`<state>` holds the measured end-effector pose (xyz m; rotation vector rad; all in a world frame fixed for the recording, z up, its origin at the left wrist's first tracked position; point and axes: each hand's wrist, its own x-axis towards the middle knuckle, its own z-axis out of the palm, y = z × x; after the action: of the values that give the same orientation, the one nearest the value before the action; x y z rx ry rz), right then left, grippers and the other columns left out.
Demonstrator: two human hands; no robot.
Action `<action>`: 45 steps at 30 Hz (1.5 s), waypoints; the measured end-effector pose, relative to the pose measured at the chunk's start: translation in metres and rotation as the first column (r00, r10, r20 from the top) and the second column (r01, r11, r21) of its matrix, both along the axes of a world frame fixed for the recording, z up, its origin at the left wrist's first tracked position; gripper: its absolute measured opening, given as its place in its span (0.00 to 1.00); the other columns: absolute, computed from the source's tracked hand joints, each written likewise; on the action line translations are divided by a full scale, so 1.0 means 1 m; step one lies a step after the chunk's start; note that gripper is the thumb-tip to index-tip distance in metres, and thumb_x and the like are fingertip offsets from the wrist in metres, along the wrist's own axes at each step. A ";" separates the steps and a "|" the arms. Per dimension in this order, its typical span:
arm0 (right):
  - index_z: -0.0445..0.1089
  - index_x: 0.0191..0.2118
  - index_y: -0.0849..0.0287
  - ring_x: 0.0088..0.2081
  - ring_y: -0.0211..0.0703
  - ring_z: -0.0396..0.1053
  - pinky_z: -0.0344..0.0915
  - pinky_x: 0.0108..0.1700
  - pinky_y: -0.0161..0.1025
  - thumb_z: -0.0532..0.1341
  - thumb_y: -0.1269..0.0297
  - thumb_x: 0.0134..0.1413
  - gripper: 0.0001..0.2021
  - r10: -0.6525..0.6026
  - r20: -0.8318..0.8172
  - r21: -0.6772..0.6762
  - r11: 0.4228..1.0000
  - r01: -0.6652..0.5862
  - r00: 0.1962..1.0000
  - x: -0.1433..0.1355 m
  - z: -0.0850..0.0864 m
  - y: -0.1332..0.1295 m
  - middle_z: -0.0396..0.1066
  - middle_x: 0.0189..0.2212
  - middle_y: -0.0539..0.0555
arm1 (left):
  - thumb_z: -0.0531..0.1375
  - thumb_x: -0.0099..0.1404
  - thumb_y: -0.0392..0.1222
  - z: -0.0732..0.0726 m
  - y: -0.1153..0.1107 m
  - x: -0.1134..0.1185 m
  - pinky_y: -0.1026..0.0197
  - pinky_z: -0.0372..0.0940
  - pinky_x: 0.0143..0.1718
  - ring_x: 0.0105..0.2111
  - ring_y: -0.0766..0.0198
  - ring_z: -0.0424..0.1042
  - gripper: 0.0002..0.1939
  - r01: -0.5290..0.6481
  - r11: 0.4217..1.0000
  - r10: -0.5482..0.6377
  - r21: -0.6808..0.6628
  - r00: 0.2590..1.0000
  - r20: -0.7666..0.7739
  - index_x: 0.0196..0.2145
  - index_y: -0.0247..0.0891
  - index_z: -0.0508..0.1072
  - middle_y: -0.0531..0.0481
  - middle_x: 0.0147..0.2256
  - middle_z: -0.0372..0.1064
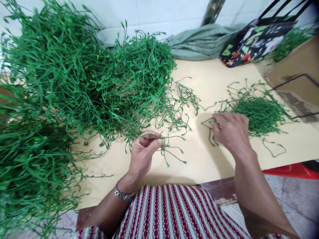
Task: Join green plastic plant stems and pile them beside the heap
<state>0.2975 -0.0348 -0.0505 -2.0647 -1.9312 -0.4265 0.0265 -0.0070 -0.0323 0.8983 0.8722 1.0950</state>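
Observation:
My left hand is closed in a pinch, thumb against forefinger, on a thin green artificial plant sprig. Its several branching stems fan out to the right of the fingertips, above the table. To the right, my right hand is low over the table with its fingers curled together. Thin dark green stems show at and beneath its fingertips; how they are gripped is partly hidden. Just beyond that hand lies a small heap of green sprigs, partly covered by the hand.
A large tangled mound of green sprigs fills the left and back of the pale table, with loose strands trailing toward the middle. Behind are a grey-green cloth and a floral bag. A cardboard box stands at right.

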 end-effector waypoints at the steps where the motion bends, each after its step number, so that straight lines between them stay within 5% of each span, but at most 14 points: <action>1: 0.71 0.41 0.62 0.43 0.53 0.66 0.54 0.49 0.51 0.55 0.69 0.53 0.11 0.017 -0.024 0.007 1.000 -0.017 1.000 -0.002 0.002 0.000 0.72 0.40 0.59 | 0.65 0.49 0.35 -0.001 0.000 0.000 0.64 0.64 0.27 0.23 0.69 0.67 0.03 0.004 1.000 -0.004 -0.008 1.000 -0.005 0.26 0.37 0.74 0.54 0.25 0.67; 4: 0.70 0.40 0.60 0.42 0.49 0.66 0.58 0.46 0.48 0.55 0.67 0.55 0.09 0.195 -0.284 0.091 0.980 -0.176 0.939 -0.029 0.019 0.000 0.72 0.38 0.58 | 0.65 0.50 0.35 -0.003 -0.001 0.001 0.65 0.61 0.26 0.24 0.70 0.66 0.03 0.028 0.999 -0.027 0.019 0.998 -0.060 0.27 0.38 0.75 0.53 0.27 0.68; 7: 0.69 0.40 0.58 0.40 0.45 0.66 0.62 0.42 0.43 0.57 0.61 0.56 0.09 0.404 -0.591 0.107 0.897 -0.429 0.699 -0.071 0.036 0.001 0.71 0.36 0.56 | 0.64 0.52 0.34 -0.003 -0.003 0.003 0.66 0.60 0.27 0.28 0.68 0.66 0.03 0.048 0.990 -0.026 0.129 0.986 -0.163 0.27 0.39 0.76 0.52 0.28 0.67; 10: 0.67 0.36 0.59 0.34 0.41 0.65 0.62 0.37 0.39 0.57 0.61 0.56 0.07 0.433 -0.755 0.082 0.807 -0.585 0.492 -0.102 0.037 0.004 0.69 0.30 0.53 | 0.63 0.53 0.34 -0.003 -0.006 0.004 0.64 0.60 0.29 0.31 0.65 0.65 0.03 0.077 0.966 -0.022 0.248 0.976 -0.215 0.27 0.39 0.76 0.49 0.28 0.67; 16: 0.63 0.28 0.60 0.27 0.35 0.59 0.57 0.30 0.34 0.55 0.68 0.57 0.06 0.397 -0.852 0.119 0.782 -0.612 0.342 -0.113 0.028 0.002 0.61 0.23 0.49 | 0.62 0.55 0.34 -0.009 -0.011 0.006 0.64 0.58 0.30 0.31 0.65 0.64 0.03 0.065 0.956 -0.026 0.287 0.990 -0.137 0.29 0.39 0.75 0.50 0.28 0.65; 28: 0.63 0.29 0.60 0.25 0.33 0.57 0.55 0.27 0.33 0.55 0.65 0.55 0.06 0.317 -0.947 0.216 0.745 -0.631 0.051 -0.118 0.017 -0.002 0.59 0.23 0.48 | 0.65 0.48 0.39 0.006 -0.012 0.017 0.65 0.58 0.29 0.28 0.68 0.58 0.10 0.080 0.992 -0.056 -0.102 0.974 0.218 0.20 0.36 0.66 0.53 0.24 0.55; 32: 0.62 0.28 0.60 0.26 0.35 0.60 0.58 0.28 0.34 0.52 0.60 0.58 0.11 0.245 -0.968 0.207 0.660 -0.722 -0.053 -0.113 0.014 -0.004 0.61 0.24 0.50 | 0.63 0.51 0.42 0.010 -0.006 0.013 0.63 0.57 0.26 0.22 0.70 0.56 0.12 0.138 0.983 -0.094 -0.124 0.947 0.308 0.20 0.36 0.64 0.55 0.22 0.51; 34: 0.62 0.28 0.59 0.27 0.36 0.62 0.60 0.29 0.35 0.51 0.61 0.59 0.12 0.268 -0.963 0.196 0.644 -0.740 -0.022 -0.105 0.020 -0.005 0.63 0.25 0.51 | 0.63 0.52 0.43 0.012 -0.003 0.012 0.62 0.57 0.27 0.21 0.70 0.57 0.12 0.134 0.988 -0.104 -0.076 0.946 0.309 0.21 0.36 0.63 0.55 0.22 0.52; 36: 0.64 0.30 0.59 0.28 0.37 0.64 0.60 0.29 0.36 0.51 0.63 0.59 0.09 0.362 -0.928 0.202 0.696 -0.689 0.093 -0.088 0.028 -0.006 0.65 0.25 0.51 | 0.63 0.52 0.42 0.013 -0.001 0.011 0.61 0.58 0.28 0.23 0.69 0.60 0.11 0.134 0.991 -0.121 -0.030 0.955 0.270 0.22 0.36 0.64 0.54 0.24 0.55; 39: 0.66 0.33 0.57 0.30 0.40 0.66 0.61 0.31 0.37 0.54 0.67 0.56 0.05 0.458 -0.765 0.179 0.826 -0.535 0.452 -0.043 0.034 -0.008 0.67 0.27 0.52 | 0.64 0.50 0.39 0.011 0.001 0.009 0.61 0.59 0.32 0.27 0.67 0.63 0.08 0.106 0.994 -0.097 -0.032 0.970 0.221 0.23 0.35 0.68 0.51 0.25 0.60; 42: 0.68 0.32 0.56 0.33 0.44 0.67 0.60 0.37 0.42 0.54 0.68 0.54 0.06 0.275 -0.389 0.024 0.957 -0.289 0.879 0.008 0.022 -0.010 0.70 0.29 0.54 | 0.64 0.49 0.37 0.008 0.002 0.008 0.62 0.59 0.34 0.29 0.67 0.63 0.05 0.058 0.997 -0.048 -0.044 0.981 0.189 0.23 0.35 0.71 0.50 0.26 0.63; 45: 0.70 0.34 0.57 0.37 0.51 0.67 0.57 0.42 0.49 0.54 0.68 0.53 0.07 0.095 -0.067 -0.024 0.995 -0.097 0.993 0.034 0.003 -0.009 0.72 0.34 0.58 | 0.65 0.48 0.35 0.005 0.002 0.008 0.64 0.58 0.32 0.28 0.68 0.63 0.04 0.027 0.997 -0.017 -0.069 0.989 0.145 0.24 0.35 0.73 0.51 0.26 0.65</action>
<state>0.3311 -0.0441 -0.0470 -1.9670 -1.9982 -0.3087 0.0348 -0.0045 -0.0269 0.7585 0.7744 1.0891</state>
